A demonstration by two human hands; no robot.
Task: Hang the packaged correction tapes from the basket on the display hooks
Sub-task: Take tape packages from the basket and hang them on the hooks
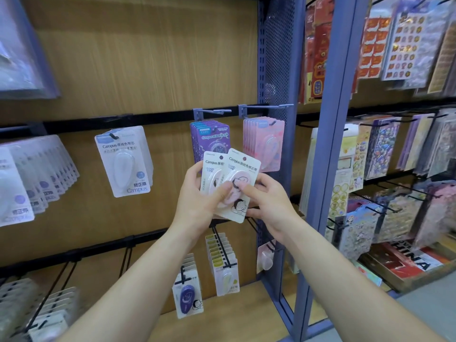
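A: Item one?
B: Two correction tape packs (214,166), fanned and overlapping, held at centre before the wooden panel (148,65).
A: Hands?
B: Left hand (197,201) grips the pair from 8 o'clock, thumb on the blister; right hand (270,202) pinches the front pack (243,166) from 4 o'clock.
A: Rack stock?
B: Purple packs (212,135) at 12 o'clock, pink packs (267,139) at 1 o'clock — each under a hook (218,111); white packs (124,161) at 9 o'clock.

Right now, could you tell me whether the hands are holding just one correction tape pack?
No, the left hand and right hand grip two packs, the front pack overlapping the rear pack.
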